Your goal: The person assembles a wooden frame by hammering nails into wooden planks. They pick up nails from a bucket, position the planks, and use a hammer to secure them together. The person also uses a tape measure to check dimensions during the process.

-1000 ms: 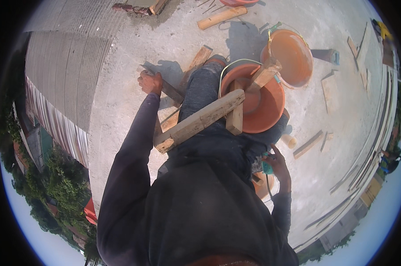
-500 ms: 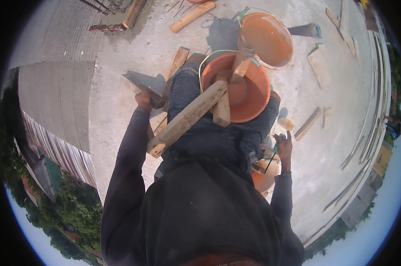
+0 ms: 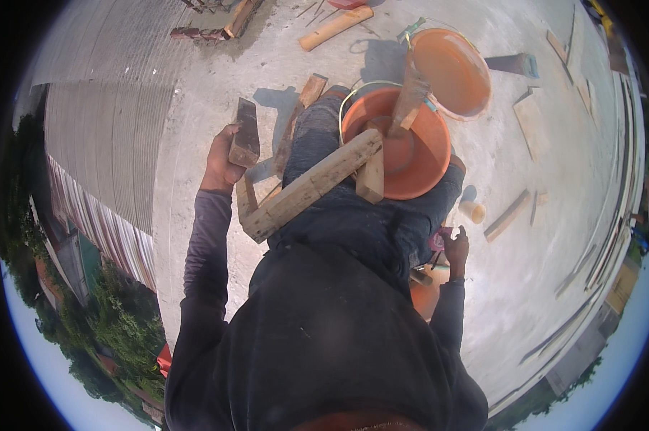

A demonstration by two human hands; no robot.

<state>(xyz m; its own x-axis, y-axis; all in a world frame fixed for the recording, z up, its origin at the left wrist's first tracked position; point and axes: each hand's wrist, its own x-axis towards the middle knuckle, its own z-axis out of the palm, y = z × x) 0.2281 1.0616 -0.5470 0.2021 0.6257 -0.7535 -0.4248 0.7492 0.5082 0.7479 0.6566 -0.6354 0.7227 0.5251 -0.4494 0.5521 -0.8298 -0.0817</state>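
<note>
My left hand (image 3: 220,158) is closed around a dark brown wooden block (image 3: 246,136), tilted above the concrete on my left. At my right side, my right hand (image 3: 456,251) has its fingers curled beside a small pink object (image 3: 438,239), whose kind I cannot make out. Across my lap lies a long wooden beam (image 3: 310,188), its far end meeting a shorter wooden piece (image 3: 370,179). An orange bucket (image 3: 430,158) rests by my knees, with another wooden piece (image 3: 408,108) reaching over its rim.
A second orange bucket (image 3: 475,100) stands beyond, beside a handsaw (image 3: 511,65). Wood offcuts (image 3: 529,122) lie to the right, near a small yellowish cup (image 3: 473,210). Partly hidden below my right hand is another orange container (image 3: 423,300). Corrugated sheeting (image 3: 109,144) lies left.
My left hand has raised and turned the wooden block. My right hand has moved slightly down; the green-handled thing at its fingers no longer shows, and a pink object does. The view has shifted slightly.
</note>
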